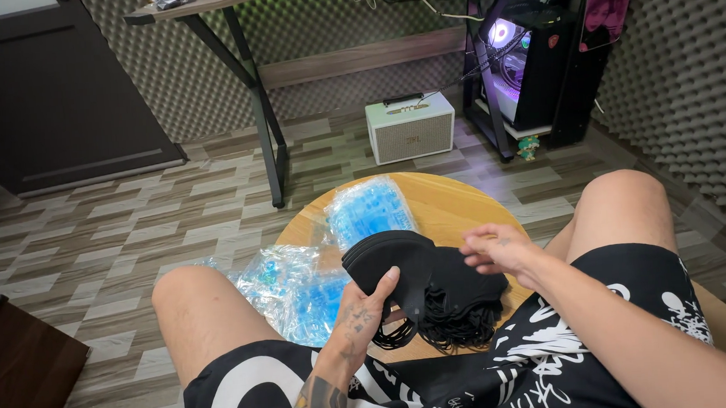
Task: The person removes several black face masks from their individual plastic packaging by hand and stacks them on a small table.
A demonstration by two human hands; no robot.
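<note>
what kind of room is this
Probably a home gaming or recording room: foam-padded walls, a lit desktop computer tower beside a desk, and a small speaker on the wood-pattern floor.

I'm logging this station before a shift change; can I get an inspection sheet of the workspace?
Surface: round light wooden table, mostly covered.
Job's things: stack of black fabric face masks held in left hand; more black masks with ear loops piled beside.
Clutter: clear plastic wrappers with blue print.
Fingers: right hand open, fingers at the stack's edge.
Cables: dark cables by the lit computer tower.
Surroundings: white boxy speaker, foam-padded walls.
</note>
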